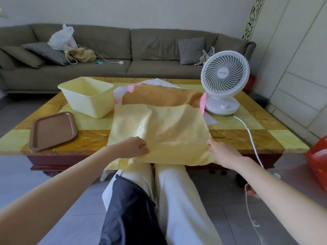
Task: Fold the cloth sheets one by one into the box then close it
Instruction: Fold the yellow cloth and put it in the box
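Both hands, left hand point(131, 147) and right hand point(222, 152), pinch the yellow cloth point(159, 131) at its near corners; fold evenly toward the far edge.

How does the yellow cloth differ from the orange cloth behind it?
The yellow cloth is pale and held at its near edge by the left hand and right hand; the orange cloth is darker and untouched. The yellow cloth lies nearer the person, overlapping the orange cloth's edge. Both lie spread on the table.

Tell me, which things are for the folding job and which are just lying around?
Job: yellow cloth, orange cloth, box, lid, left hand, right hand.
Lying around: fan, sofa, white bag.
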